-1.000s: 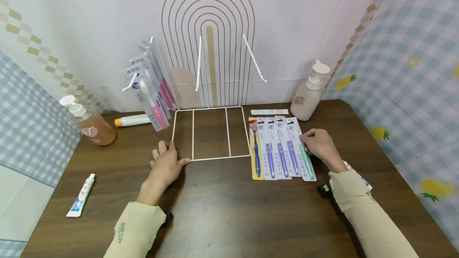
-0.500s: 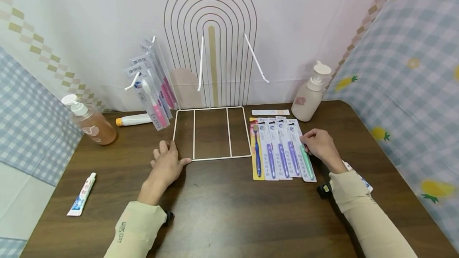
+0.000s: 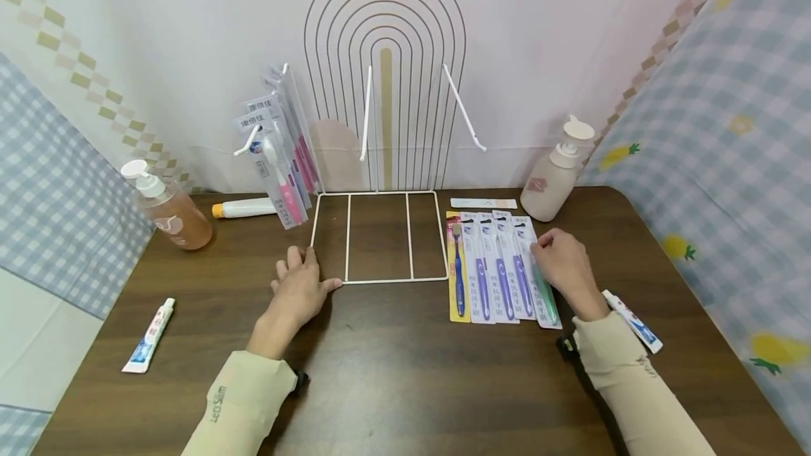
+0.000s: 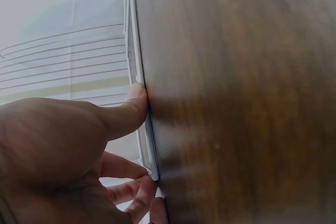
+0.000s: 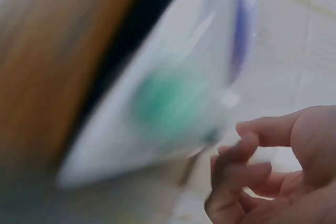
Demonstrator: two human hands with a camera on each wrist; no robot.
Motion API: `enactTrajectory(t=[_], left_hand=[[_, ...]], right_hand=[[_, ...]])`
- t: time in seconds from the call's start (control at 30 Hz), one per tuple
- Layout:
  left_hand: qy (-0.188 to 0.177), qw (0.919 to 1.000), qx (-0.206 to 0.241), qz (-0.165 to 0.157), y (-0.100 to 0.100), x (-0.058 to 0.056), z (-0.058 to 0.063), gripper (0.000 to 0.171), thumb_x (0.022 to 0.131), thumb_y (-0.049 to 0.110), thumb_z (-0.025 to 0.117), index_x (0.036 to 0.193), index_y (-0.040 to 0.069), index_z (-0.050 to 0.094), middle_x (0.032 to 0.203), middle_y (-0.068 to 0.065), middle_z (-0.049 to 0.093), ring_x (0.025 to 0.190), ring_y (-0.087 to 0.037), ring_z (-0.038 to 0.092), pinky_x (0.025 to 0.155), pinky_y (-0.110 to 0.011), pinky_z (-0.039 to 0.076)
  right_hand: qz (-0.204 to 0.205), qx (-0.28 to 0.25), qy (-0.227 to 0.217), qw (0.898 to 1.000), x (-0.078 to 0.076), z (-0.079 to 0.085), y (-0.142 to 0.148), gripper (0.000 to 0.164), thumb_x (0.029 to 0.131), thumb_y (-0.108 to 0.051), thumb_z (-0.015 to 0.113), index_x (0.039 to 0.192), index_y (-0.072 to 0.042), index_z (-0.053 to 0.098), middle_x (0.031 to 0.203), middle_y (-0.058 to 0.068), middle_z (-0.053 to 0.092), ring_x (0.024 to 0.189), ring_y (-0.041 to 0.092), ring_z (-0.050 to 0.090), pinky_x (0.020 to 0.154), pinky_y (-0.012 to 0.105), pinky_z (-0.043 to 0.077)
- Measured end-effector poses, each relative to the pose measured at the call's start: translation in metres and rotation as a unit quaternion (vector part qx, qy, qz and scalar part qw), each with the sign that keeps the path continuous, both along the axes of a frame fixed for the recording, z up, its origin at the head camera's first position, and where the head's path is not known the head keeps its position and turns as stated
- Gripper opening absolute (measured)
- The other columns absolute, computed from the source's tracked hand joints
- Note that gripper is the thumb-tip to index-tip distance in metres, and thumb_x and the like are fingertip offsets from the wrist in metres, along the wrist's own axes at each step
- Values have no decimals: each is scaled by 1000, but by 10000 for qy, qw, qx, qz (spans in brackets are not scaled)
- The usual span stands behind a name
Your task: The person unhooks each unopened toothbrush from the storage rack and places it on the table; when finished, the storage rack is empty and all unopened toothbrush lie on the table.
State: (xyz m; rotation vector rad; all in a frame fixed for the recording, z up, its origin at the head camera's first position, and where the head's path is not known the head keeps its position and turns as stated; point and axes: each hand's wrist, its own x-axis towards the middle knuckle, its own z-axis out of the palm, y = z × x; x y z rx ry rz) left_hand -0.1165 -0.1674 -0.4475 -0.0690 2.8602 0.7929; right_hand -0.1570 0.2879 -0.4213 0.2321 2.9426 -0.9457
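Note:
My left hand (image 3: 298, 294) holds the front left corner of a white wire rack (image 3: 380, 281), its thumb on the front wire and its fingers by the side wire. In the left wrist view, the thumb (image 4: 126, 114) lies along that wire. At the right, my right hand (image 3: 562, 264) pinches the edge of a packaged green toothbrush (image 3: 546, 298). This pack stands tilted and blurred in the right wrist view. Beside it lie several packaged purple toothbrushes (image 3: 502, 287) and a blue toothbrush in a yellow pack (image 3: 459, 280). Pink toothbrushes (image 3: 288, 195) hang from the rack's left hook.
An amber pump bottle (image 3: 180, 220) stands at the left, a cream pump bottle (image 3: 551, 181) at the back right. Toothpaste tubes lie at the left (image 3: 148, 336), behind the hanging packs (image 3: 247, 207) and by the right wrist (image 3: 632, 321). A slim white pack (image 3: 483, 203) lies behind the row.
The head view has shifted slightly. My right hand has lifted the green toothbrush pack's near side a little, and the pack now tilts. My left hand stays at the rack's corner.

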Motion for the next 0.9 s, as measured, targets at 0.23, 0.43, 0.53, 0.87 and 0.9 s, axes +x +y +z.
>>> enactTrajectory(t=[0.23,0.43,0.53,0.87,0.9], left_hand=[[18,9999,104,34,-2,0,2,97,110,37,77,173,-17,28,166,-36,31,138,-59,35,105,-75,41],[-14,9998,178,55,-1,0,3,96,110,37,77,173,-17,28,166,-35,32,138,-57,35,106,-73,41],[2,9997,236,81,-2,0,1,97,109,36,78,173,-17,28,165,-35,33,138,-56,36,106,-72,41],[112,9990,421,77,-11,-3,-5,101,106,43,82,172,-15,33,161,-35,36,139,-53,39,105,-66,43],[165,9985,522,79,-14,-5,-6,101,105,44,83,171,-15,35,160,-35,38,139,-53,41,109,-67,44]], right_hand=[[1581,465,484,9851,0,16,-83,60,108,-30,79,153,7,66,138,33,71,116,49,75,100,65,62],[2169,1073,-247,9700,0,10,-129,80,101,-45,89,157,6,64,172,34,50,92,33,73,74,48,61],[2133,1229,-586,9674,-1,4,-138,84,100,-47,89,158,7,62,185,32,29,90,32,73,69,42,55],[2043,1260,-501,9695,-16,-25,-135,94,91,-53,95,160,3,63,184,33,30,125,45,74,79,53,60],[2041,1248,-491,9697,-18,-28,-134,95,91,-54,96,160,2,63,184,33,30,132,47,72,80,54,61]])
